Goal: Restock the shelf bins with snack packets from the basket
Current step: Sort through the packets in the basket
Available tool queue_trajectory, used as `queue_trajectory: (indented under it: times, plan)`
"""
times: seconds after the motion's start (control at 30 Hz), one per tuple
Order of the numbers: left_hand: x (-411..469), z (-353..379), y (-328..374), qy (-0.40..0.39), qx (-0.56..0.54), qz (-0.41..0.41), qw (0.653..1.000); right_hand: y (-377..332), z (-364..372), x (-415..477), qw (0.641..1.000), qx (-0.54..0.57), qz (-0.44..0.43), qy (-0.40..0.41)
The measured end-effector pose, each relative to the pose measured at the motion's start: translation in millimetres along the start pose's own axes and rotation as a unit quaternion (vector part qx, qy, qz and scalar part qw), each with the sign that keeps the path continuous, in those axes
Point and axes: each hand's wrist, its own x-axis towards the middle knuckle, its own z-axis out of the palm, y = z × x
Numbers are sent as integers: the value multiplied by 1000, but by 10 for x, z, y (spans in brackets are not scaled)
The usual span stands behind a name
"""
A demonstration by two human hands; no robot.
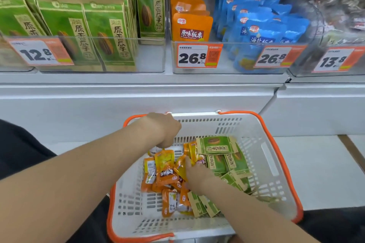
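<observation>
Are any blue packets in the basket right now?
No, the basket holds only orange packets and green packets; blue packets sit in a shelf bin.

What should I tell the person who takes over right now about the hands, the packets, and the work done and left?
Left hand: inside the basket, seems to pinch one orange packet by its top.
Right hand: down among the other orange packets; grip unclear.
Green packets lie at the basket's right side.
Done: not visible.
Left: all of these go to the orange bin and the green bin above.
</observation>
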Motion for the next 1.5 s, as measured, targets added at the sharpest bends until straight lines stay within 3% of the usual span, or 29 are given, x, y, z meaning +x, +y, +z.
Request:
queue_trajectory:
  times: [0.2, 0.33, 0.5, 0.63, 0.73, 0.87, 1.07, 1.17, 1.27, 1.37, 1.5]
  plan:
    - [-10, -22, -35, 5, -5, -1, 1000, -104, 74, 171, 997, -38, 57, 27]
    - [24, 32, -126, -25, -34, -13, 999, -35, -155, 133, 999, -37, 19, 3]
    - [13, 102, -205, -76, -19, -14, 997, -6, -480, 34, 998, 4, -39, 57]
    - [13, 59, -226, -97, -65, 5, 993, -66, -971, -195, 978, 102, -83, 162]
    - [-44, -137, -237, -46, -118, 19, 992, -44, -1366, -418, 935, 224, -109, 252]
    - [-187, -507, -383, 162, -227, 31, 960, 75, -1681, -735, 837, 255, -104, 473]
    - [-501, -1016, -445, 346, -379, 29, 858, 285, -2131, -1163, 686, 256, -138, 667]
    - [-632, -1159, -369, 470, -379, 2, 797, 354, -2346, -1371, 590, 300, -134, 738]
    - [-665, -1228, -355, 579, -309, -35, 754, 433, -2530, -1510, 515, 338, -127, 778]
    - [-606, -1216, -425, 611, -197, -75, 763, 521, -2672, -1532, 510, 334, -118, 784]
    - [-500, -1151, -481, 538, -145, -152, 816, 615, -2789, -1468, 584, 257, -138, 758]
